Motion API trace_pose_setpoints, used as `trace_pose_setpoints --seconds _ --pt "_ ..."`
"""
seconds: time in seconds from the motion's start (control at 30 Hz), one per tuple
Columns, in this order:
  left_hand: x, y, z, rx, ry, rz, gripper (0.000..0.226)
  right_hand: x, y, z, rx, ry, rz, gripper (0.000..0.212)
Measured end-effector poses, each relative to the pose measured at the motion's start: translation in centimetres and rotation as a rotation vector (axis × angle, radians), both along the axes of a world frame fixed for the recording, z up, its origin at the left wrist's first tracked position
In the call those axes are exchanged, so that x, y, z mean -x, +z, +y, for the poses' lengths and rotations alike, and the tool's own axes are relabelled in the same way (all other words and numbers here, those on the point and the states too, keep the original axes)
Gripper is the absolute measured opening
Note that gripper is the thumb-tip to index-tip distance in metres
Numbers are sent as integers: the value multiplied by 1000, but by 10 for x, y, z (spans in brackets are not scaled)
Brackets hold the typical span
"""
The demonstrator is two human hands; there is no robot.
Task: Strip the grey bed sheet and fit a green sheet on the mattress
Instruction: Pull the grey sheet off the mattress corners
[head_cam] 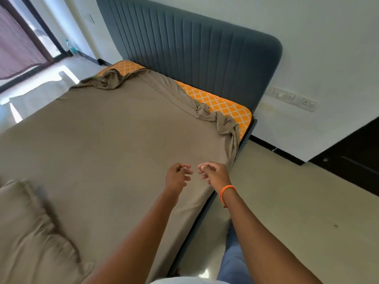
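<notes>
- The left hand (178,178) and the right hand (213,174) hang side by side over the near right part of the bed, fingertips almost meeting, fingers loosely curled, with nothing in either of them.
- An orange braided thread (226,190) circles the right wrist; no lettering on it that I can make out.
- Under the hands the grey sheet (114,140) lies flat over most of the bed, its long run stretching from the near end toward the headboard (194,52).
- At the head end the sheet is already off both corners and bunched in folds, baring a strip of orange, white-latticed mattress (223,104) along the headboard.
- The sheet's right edge hangs down over the side of the bed, just past the right hand.
- A grey pillow (30,228) lies at the near left, blurred.
- Right of the bed the pale floor (297,212) gives open standing room up to the wall.
- A switch panel (291,98) sits on the wall beside the headboard; any markings are too small to read.
</notes>
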State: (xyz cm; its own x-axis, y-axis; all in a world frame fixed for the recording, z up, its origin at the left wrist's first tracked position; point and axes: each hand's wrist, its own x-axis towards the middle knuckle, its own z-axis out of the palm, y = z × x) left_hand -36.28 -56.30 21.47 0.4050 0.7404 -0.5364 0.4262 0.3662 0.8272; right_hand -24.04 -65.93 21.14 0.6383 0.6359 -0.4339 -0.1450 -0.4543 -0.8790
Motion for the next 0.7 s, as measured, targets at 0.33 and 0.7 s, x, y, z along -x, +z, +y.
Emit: trace_pose_setpoints --seconds 0.33,0.7 --pt "-242 -61 60 72 126 73 35 -247 -71 102 131 179 46 20" --pt "-327 -187 108 226 320 151 30 -359 -235 202 346 287 -331 35"
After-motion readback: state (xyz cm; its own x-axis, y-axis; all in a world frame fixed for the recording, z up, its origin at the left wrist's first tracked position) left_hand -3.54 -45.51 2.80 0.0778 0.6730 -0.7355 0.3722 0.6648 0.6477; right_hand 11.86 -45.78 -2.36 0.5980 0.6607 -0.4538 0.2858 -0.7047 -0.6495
